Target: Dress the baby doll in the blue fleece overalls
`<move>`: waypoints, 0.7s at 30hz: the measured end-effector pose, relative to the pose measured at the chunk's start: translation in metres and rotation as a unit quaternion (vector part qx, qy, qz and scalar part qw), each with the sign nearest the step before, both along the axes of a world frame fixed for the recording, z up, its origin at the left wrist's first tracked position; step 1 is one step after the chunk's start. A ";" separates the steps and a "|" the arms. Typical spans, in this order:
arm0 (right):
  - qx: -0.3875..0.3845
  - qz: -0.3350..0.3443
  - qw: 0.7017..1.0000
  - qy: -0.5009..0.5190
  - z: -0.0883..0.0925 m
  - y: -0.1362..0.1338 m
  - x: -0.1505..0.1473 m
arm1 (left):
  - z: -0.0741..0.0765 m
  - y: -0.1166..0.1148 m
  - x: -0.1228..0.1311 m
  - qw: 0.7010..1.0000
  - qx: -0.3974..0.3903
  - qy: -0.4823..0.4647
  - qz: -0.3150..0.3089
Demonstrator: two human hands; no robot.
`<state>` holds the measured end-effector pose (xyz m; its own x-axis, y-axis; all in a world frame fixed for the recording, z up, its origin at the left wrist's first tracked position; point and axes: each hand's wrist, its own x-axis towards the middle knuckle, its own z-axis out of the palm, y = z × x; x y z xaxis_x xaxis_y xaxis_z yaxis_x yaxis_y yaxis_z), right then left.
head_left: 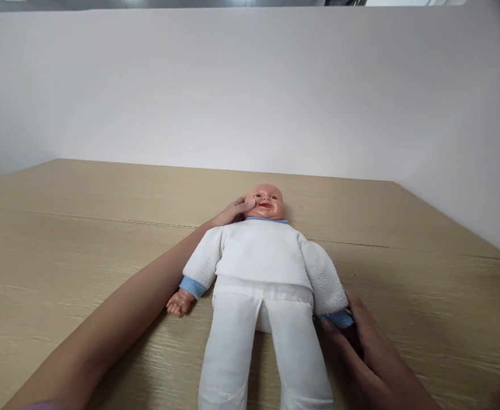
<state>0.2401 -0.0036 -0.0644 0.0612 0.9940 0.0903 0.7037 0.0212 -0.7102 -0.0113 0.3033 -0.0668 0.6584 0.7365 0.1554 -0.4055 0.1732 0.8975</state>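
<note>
A baby doll [262, 267] lies on its back on the wooden table [83, 228], head away from me, dressed in a white fleece top with blue cuffs and white trousers. My left hand [233, 213] reaches along the doll's side and cups the side of its head, fingers curved against the cheek. My right hand [355, 333] is closed around the blue cuff at the end of the doll's sleeve on the right, beside its hip. The doll's other bare hand rests on the table near my left forearm.
A plain white wall [250, 85] rises right behind the table's far edge. The table's right edge runs diagonally at the far right. A seam crosses the tabletop behind the doll's shoulders.
</note>
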 end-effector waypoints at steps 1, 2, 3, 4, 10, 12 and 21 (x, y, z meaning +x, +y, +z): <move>0.000 -0.002 1.000 -0.001 0.000 0.000 0.000 | -0.001 0.001 0.000 1.000 0.000 -0.002 -0.004; 0.002 -0.002 1.000 0.001 0.000 0.000 0.000 | -0.003 0.003 0.000 1.000 -0.003 -0.002 -0.003; 0.001 -0.001 1.000 0.004 0.000 0.001 0.000 | -0.005 0.004 0.000 1.000 -0.007 -0.003 0.001; 0.000 0.001 1.000 0.009 0.000 0.001 -0.001 | -0.007 0.005 -0.001 1.000 -0.012 -0.004 0.009; -0.003 -0.011 0.999 0.035 0.005 0.001 -0.003 | -0.014 0.010 -0.017 0.994 -0.032 0.000 0.101; -0.002 -0.013 0.999 0.050 0.006 0.000 -0.005 | -0.014 0.007 -0.026 0.989 -0.038 0.004 0.140; 0.075 -0.038 0.996 0.002 0.001 0.004 -0.003 | -0.008 -0.034 -0.080 0.971 -0.052 0.041 0.228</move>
